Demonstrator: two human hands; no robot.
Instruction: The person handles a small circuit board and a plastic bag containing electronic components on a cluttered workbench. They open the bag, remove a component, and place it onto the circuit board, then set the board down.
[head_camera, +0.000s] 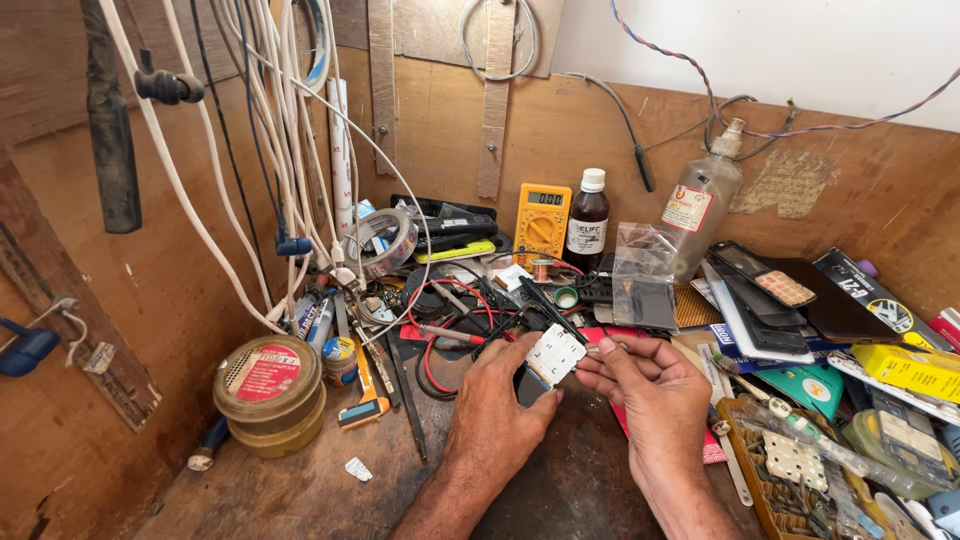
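My left hand (497, 408) and my right hand (652, 392) meet over the middle of a cluttered wooden bench. Between their fingertips they hold a small white keypad sheet with a grid of square keys (555, 353). The left thumb and fingers pinch its lower left corner, and the right fingers touch its right edge. A dark phone body (531, 383) sits under the left fingers, mostly hidden. Black tweezers (550, 310) lie just behind the sheet.
A yellow multimeter (541, 222), a dark bottle (587, 219) and a clear spray bottle (702, 197) stand at the back. Round tins (268, 392) sit at the left under hanging white cables (270, 150). Phone screens and parts (770, 300) crowd the right side.
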